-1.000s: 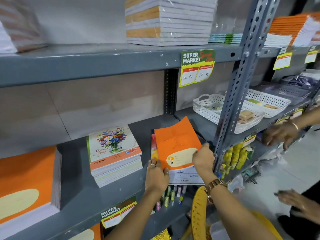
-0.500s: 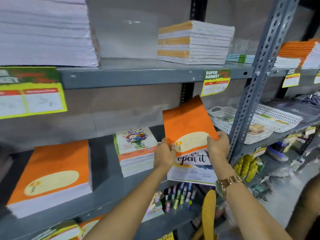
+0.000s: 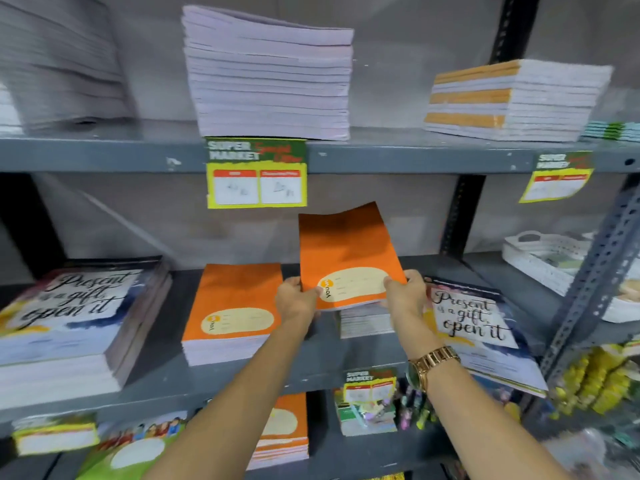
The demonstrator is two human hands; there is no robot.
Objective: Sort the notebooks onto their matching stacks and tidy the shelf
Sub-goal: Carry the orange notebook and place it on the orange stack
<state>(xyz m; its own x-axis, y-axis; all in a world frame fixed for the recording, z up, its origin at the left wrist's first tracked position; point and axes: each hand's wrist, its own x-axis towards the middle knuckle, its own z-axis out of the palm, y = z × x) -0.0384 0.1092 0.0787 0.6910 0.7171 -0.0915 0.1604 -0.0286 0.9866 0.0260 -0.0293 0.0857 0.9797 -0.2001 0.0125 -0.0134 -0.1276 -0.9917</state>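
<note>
My left hand (image 3: pixel 296 299) and right hand (image 3: pixel 405 292) pinch the lower corners of an orange "you" notebook (image 3: pixel 348 258), lifted above the middle shelf (image 3: pixel 329 355) beside the matching orange stack (image 3: pixel 235 306). "Present is a gift, open it" notebooks (image 3: pixel 474 323) lie to the right, with a stack of the same (image 3: pixel 72 320) at far left. The "SUPER MARKET" price tag (image 3: pixel 256 173) has blurred, unreadable figures.

The raised notebook (image 3: pixel 346 251) was orange with a cream oval label, matching the orange stack (image 3: pixel 235 303) just left of it. Further left of that stack, and to the right of the raised notebook, covers (image 3: pixel 69 306) bore black script on white with blue and yellow washes. The shelf (image 3: pixel 346 362) was grey.
</note>
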